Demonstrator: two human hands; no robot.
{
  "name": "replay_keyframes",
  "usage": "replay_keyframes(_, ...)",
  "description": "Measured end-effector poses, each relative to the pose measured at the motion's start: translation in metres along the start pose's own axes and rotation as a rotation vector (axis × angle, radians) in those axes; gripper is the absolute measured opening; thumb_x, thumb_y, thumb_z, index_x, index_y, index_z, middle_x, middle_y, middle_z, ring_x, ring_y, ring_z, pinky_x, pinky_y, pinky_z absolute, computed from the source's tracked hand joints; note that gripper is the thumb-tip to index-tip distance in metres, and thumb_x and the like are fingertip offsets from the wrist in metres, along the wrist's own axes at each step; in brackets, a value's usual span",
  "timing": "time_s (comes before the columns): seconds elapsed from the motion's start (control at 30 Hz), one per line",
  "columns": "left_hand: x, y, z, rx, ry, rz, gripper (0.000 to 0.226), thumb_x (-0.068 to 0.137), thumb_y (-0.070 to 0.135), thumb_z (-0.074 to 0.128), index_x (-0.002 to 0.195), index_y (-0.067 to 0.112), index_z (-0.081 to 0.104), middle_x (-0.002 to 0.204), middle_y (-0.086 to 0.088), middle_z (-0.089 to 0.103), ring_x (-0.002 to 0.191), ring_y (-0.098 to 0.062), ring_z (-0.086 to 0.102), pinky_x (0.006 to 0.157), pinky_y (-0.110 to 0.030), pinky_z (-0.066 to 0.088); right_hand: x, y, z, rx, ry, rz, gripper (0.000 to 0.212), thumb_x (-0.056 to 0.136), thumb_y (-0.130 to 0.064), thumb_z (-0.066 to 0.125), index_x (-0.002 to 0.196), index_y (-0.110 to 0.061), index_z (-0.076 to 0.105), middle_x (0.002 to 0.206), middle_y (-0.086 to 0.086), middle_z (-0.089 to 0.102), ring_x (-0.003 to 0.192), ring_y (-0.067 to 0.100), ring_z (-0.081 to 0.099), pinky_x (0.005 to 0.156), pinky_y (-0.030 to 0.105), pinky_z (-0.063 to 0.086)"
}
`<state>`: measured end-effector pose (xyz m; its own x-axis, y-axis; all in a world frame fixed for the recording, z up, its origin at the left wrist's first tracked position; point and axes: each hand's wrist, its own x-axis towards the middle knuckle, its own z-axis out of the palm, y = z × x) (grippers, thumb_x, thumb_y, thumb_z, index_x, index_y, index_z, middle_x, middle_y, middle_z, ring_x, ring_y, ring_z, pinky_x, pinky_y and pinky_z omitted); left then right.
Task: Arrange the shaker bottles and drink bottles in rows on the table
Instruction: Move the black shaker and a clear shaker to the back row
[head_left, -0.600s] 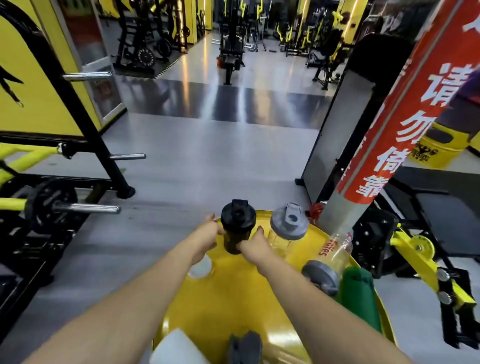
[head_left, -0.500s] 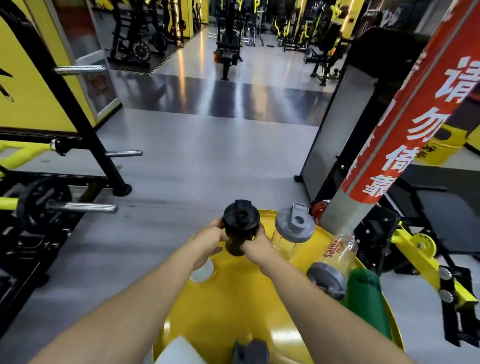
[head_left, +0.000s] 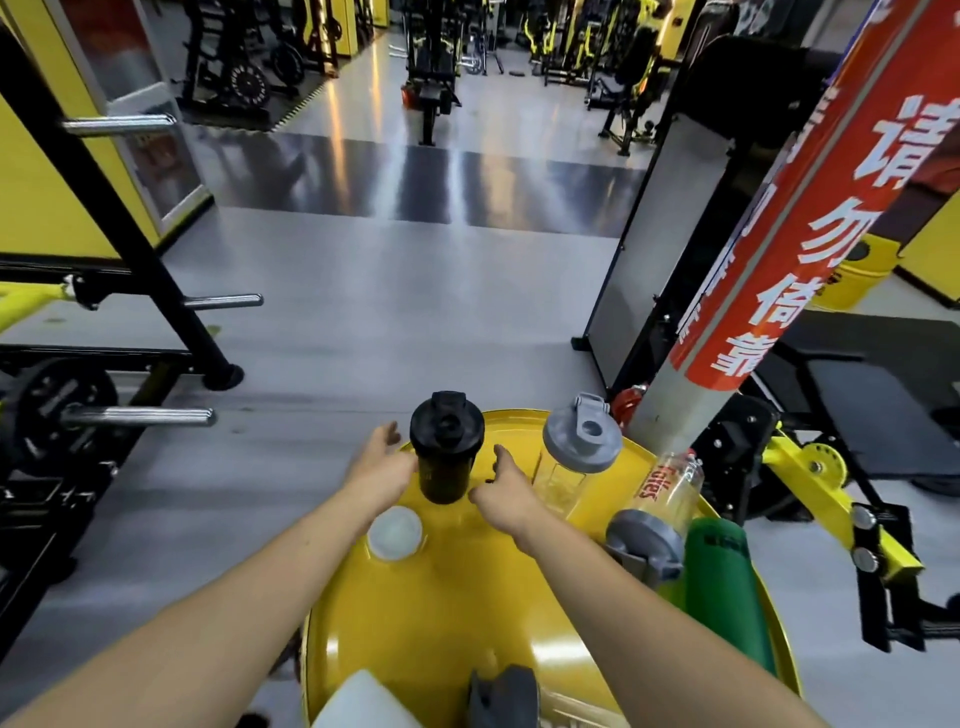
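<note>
Black shaker (head_left: 445, 457) stands between both open hands' grips.

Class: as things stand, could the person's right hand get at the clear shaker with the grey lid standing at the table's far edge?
Probably yes. The right hand is open just left of the clear shaker, with only bare yellow table between them; nothing blocks a short sideways reach.

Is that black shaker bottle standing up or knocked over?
Upright: the black shaker bottle stands on the yellow table, lid on top.
</note>
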<state>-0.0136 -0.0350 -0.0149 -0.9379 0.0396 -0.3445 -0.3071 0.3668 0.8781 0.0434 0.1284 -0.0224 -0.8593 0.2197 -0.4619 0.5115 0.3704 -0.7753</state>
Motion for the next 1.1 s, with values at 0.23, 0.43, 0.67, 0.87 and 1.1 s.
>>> replay_keyframes(0.23, -0.055, 0.031, 0.036, 0.119, 0.150, 0.374, 0.016, 0.083, 0.003, 0.058, 0.085, 0.018, 0.063, 0.085, 0.005, 0.064, 0.080, -0.014, 0.058, 0.065, -0.025, 0.043, -0.029, 0.060, -0.075, 0.075, 0.172, 0.147, 0.033, 0.086, -0.008, 0.060, 0.120, -0.009, 0.063, 0.091, 0.013, 0.073, 0.086, 0.030, 0.074, 0.078, 0.048, 0.061)
replay_keyframes(0.43, -0.067, 0.048, 0.085, 0.160, 0.086, 0.499, 0.013, 0.081, 0.008, 0.059, 0.073, 0.018, 0.064, 0.076, 0.006, 0.065, 0.072, -0.013, 0.060, 0.063, -0.027, 0.048, -0.031, 0.066, -0.114, 0.089, 0.297, 0.167, 0.056, 0.089, -0.016, 0.064, 0.140, -0.017, 0.042, 0.113, 0.016, 0.067, 0.079, 0.030, 0.066, 0.058, 0.038, 0.055)
replay_keyframes(0.67, -0.062, 0.036, 0.112, 0.113, -0.160, 0.225, 0.038, 0.090, 0.010, 0.057, 0.126, 0.020, 0.061, 0.118, 0.003, 0.067, 0.099, -0.014, 0.062, 0.079, -0.027, 0.051, -0.020, 0.064, -0.118, 0.043, 0.212, 0.034, 0.081, 0.084, -0.018, 0.075, 0.151, -0.026, 0.031, 0.146, 0.004, 0.050, 0.119, 0.028, 0.057, 0.089, 0.041, 0.054)
replay_keyframes(0.87, -0.059, 0.030, 0.129, -0.059, -0.362, 0.079, 0.078, 0.087, 0.008, 0.068, 0.153, 0.031, 0.032, 0.143, 0.013, 0.050, 0.121, -0.013, 0.057, 0.095, -0.032, 0.047, -0.013, 0.063, -0.115, 0.043, 0.148, -0.037, 0.078, 0.084, -0.010, 0.071, 0.150, -0.029, 0.032, 0.144, 0.000, 0.052, 0.110, 0.020, 0.060, 0.079, 0.031, 0.052)
replay_keyframes(1.1, -0.049, 0.024, 0.115, -0.142, -0.307, 0.053, 0.086, 0.086, -0.001, 0.064, 0.155, 0.032, 0.026, 0.137, 0.012, 0.052, 0.128, -0.015, 0.053, 0.107, -0.042, 0.046, 0.001, 0.042, -0.104, 0.071, 0.013, -0.114, 0.086, 0.086, -0.001, 0.067, 0.157, -0.026, 0.025, 0.154, 0.000, 0.043, 0.110, 0.013, 0.056, 0.082, 0.028, 0.051)
